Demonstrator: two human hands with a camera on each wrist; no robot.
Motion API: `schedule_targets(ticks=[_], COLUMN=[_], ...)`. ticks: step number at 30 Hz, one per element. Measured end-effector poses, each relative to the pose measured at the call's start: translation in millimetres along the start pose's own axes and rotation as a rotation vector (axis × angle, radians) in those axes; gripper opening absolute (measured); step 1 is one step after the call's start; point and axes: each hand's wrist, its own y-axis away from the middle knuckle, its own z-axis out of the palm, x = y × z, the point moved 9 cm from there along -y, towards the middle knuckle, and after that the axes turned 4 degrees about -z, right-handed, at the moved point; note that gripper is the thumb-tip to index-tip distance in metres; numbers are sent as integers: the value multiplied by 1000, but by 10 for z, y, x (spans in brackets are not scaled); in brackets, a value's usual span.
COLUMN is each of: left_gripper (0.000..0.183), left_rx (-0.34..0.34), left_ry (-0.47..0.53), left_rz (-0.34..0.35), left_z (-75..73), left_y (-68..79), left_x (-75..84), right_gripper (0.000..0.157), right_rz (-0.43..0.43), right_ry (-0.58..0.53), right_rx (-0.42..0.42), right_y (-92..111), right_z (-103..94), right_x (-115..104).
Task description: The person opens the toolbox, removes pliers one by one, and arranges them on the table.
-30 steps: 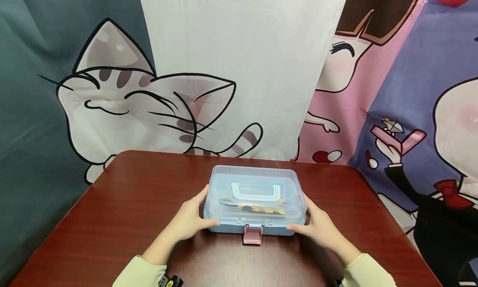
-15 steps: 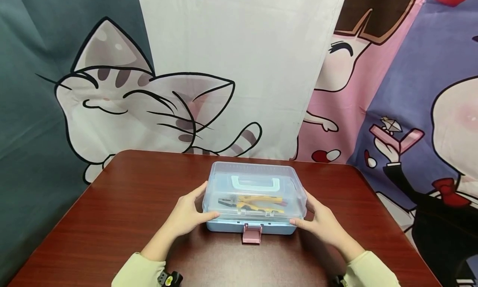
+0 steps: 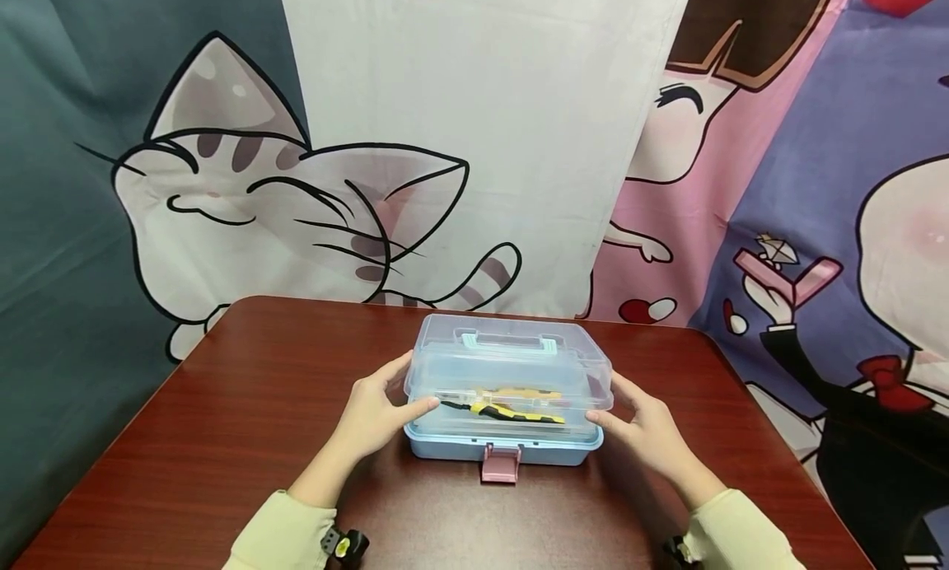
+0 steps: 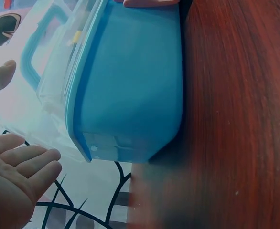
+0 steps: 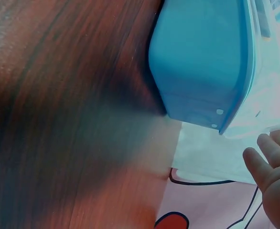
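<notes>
Clear plastic lid (image 3: 504, 366), front edge higher than before, in the grip of both hands (image 3: 375, 413) (image 3: 652, 434)

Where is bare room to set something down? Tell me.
Bare table: left of the left hand, right of the right hand, and in front of the pink latch, between the sleeves. Crowded: the middle, with the box between both hands.

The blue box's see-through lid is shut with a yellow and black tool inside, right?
Not quite: the see-through lid is raised at the front, not shut, as the head view shows. The yellow and black tool is inside the blue box.
</notes>
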Motion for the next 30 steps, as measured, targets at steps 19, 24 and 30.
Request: schedule_targets(ticks=[19,24,30], left_gripper=[62,59,54], left_rx=[232,241,232], left_ry=[40,66,93], left_rz=[115,116,86], left_z=[-111,-113,-103], left_y=[-76,-115,-170], left_x=[129,145,162], right_gripper=[44,36,34], right_rz=[-3,59,101], right_ry=[-66,-128,-184], right_rx=[190,235,257], right_y=[-184,-224,-250], right_z=[-101,-120,-163], right_x=[73,155,191])
